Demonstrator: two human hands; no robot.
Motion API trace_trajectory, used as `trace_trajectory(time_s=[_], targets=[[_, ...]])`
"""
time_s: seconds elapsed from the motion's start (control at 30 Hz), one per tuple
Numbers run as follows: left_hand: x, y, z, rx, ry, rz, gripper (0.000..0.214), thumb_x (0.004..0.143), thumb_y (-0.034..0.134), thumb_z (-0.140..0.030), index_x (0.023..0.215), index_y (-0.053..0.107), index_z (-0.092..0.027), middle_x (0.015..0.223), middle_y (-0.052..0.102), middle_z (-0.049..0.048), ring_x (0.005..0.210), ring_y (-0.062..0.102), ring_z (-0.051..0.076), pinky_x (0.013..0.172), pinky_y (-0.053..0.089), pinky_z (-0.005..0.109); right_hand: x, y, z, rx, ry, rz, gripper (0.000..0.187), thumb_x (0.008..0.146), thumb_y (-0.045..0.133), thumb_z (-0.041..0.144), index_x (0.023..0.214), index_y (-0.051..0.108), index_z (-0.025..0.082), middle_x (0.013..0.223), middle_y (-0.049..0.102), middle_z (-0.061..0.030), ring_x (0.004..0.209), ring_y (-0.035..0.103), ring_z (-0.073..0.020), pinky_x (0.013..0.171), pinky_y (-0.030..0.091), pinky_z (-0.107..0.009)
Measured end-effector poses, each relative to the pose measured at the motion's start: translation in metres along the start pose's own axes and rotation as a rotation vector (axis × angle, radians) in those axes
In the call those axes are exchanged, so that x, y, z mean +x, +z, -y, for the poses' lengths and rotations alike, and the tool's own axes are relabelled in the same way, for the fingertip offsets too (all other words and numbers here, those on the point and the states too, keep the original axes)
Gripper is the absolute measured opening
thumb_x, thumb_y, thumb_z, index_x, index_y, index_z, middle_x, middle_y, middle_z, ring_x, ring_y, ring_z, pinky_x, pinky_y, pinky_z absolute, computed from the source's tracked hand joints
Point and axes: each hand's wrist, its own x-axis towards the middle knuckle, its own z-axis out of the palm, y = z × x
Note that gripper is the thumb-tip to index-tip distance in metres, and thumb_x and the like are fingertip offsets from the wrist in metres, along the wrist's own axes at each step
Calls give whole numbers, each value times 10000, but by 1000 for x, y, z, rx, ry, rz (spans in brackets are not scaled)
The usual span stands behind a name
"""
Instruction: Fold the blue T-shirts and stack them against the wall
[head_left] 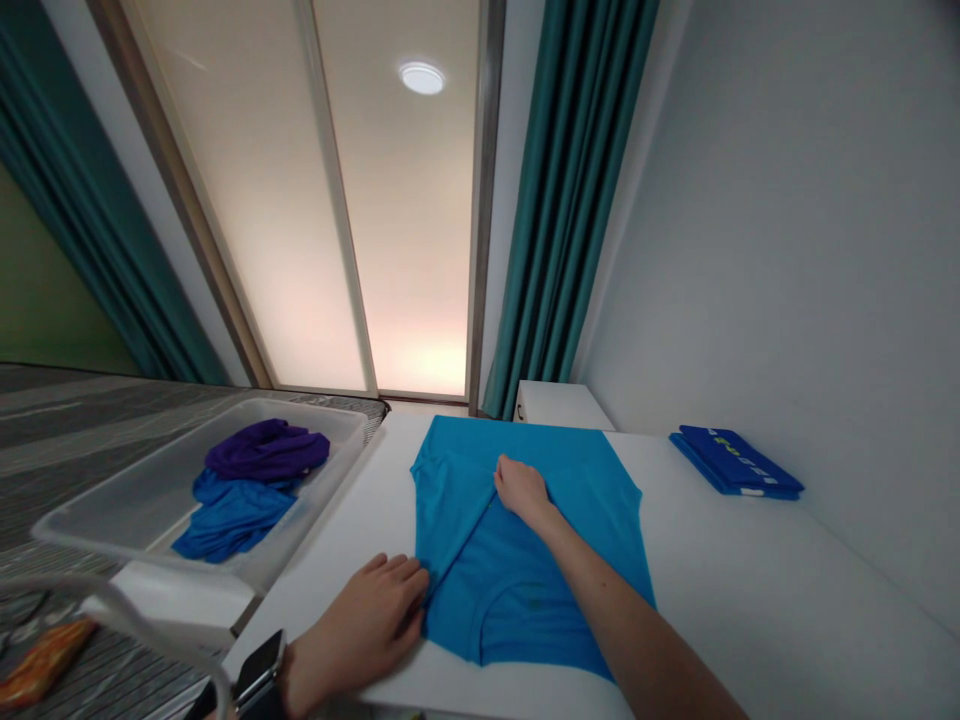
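L hand [360,625] at edge, R hand [523,490] on blue tee [499,590]

Beyond the right hand [523,490], a frosted panel [337,220] is glowing with a round light [421,78], teal curtains [570,200] hanging beside it. A white wall [750,250] is rising rightward, while a grey striped floor [75,430] is stretching left of the left hand [360,630].

Blue tee [525,590] mid-fold on white table [750,590]
L hand [367,620] flat at its edge (watch [259,672] on wrist), R hand [523,490] on crease; folded blue shirt [735,462] beside, plastic tray [300,415] left.
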Motion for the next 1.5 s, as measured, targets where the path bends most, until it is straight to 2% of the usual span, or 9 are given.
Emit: trace_trajectory(time_s=[0.17, 0.3, 0.37, 0.47, 0.6, 0.73, 1.0, 1.37, 1.5], targets=[[-3, -7, 1, -1, 77, -7, 133, 837, 458, -166, 825, 574, -228, 908, 643, 29, 851, 603, 211, 805, 395, 369, 1, -2, -6, 13, -9, -3, 217, 963, 414, 231, 1119, 561, 197, 1086, 693, -104, 967, 655, -233, 776, 419, -324], [9, -10, 23, -21, 23, -83, 264, 949, 356, -217, 808, 579, -220, 833, 636, 31, 802, 601, 205, 774, 424, 358, 1, -7, -22, 7, 26, -44, 336, 961, 340, 173, 1244, 521, 181, 1162, 663, -126, 1015, 632, -235, 800, 424, -335], [20, -9, 36, -20, -47, -204, 291, 976, 326, -246, 933, 611, -211, 909, 643, 62, 874, 598, 225, 815, 449, 374, -2, -9, -28, -7, 28, -68, 373, 956, 309, 150, 1251, 538, 150, 1191, 639, -154, 1075, 599, -250, 851, 415, -355], [37, -2, 45, -30, -23, -305, 349, 996, 340, -305, 1254, 552, -205, 1212, 611, 106, 1126, 554, 253, 977, 438, 408, -10, -10, -27, -32, -25, -97, 386, 950, 317, 151, 1235, 576, 131, 1235, 602, -171, 1163, 529, -277, 927, 382, -388], [50, 15, 37, 22, 74, -239, 491, 1012, 335, -409, 1452, 391, -198, 1498, 425, 112, 1356, 406, 278, 1121, 334, 464, -28, -3, -3, -45, -157, -121, 408, 948, 346, 174, 1301, 550, 164, 1305, 572, -145, 1210, 482, -267, 983, 353, -389], [53, 31, 31, 56, 90, -205, 553, 1011, 316, -479, 1494, 333, -210, 1540, 365, 112, 1414, 336, 274, 1146, 303, 479, -41, 10, 23, -13, -306, -149, 458, 969, 323, 244, 1382, 490, 136, 1419, 508, -140, 1303, 425, -254, 1080, 296, -400], [42, 43, 40, 55, 86, -237, 654, 969, 378, -566, 1537, 220, -283, 1574, 299, 74, 1444, 260, 313, 1155, 268, 520, -47, 28, 27, 55, -202, 7, 666, 976, 257, 484, 1515, 279, 94, 1588, 190, -123, 1475, 136, -253, 1186, 94, -475], [15, 33, 40, 81, 101, -153, 785, 902, 431, -662, 1541, 111, -336, 1609, 164, 73, 1460, 178, 365, 1158, 191, 577, -47, 34, 24, 45, -203, 2, 788, 931, 281, 634, 1533, 234, 129, 1603, 104, -111, 1485, 49, -256, 1188, 27, -468], [14, 33, 42, 48, 67, -156, 669, 969, 357, -583, 1543, 133, -324, 1604, 194, 50, 1462, 205, 314, 1172, 210, 531, -47, 35, 23, 38, -208, -5, 793, 930, 283, 634, 1529, 245, 114, 1601, 113, -125, 1484, 56, -260, 1188, 29, -467]])
